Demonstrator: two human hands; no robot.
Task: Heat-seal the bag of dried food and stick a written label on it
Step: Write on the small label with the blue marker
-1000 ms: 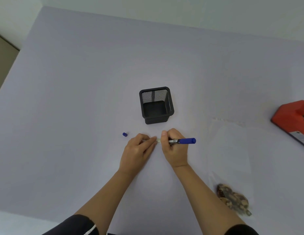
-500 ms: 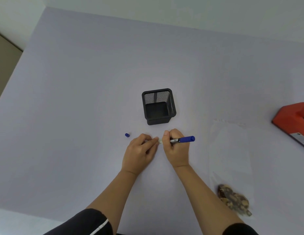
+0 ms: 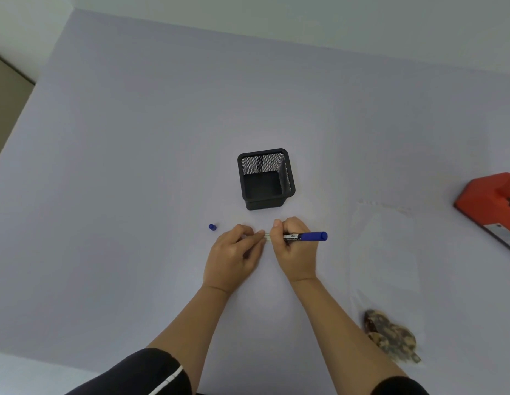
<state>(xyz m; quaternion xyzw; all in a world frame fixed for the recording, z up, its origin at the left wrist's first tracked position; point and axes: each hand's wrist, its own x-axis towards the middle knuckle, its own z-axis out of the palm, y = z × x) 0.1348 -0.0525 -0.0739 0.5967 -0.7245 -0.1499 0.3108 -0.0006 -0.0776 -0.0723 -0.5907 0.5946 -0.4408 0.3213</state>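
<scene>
I read no writing: marker [image 3: 304, 236] barrel print too small. Right hand [image 3: 294, 246] grips marker, left hand [image 3: 234, 253] pins label [image 3: 267, 238] flat, just below mesh holder [image 3: 264, 178]. Bag [image 3: 386, 280] right of holder. Hands unmoved since earlier frame.

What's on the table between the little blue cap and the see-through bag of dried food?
In the head view, both hands: the left hand holds down a small label, and the right hand grips a blue marker.
</scene>
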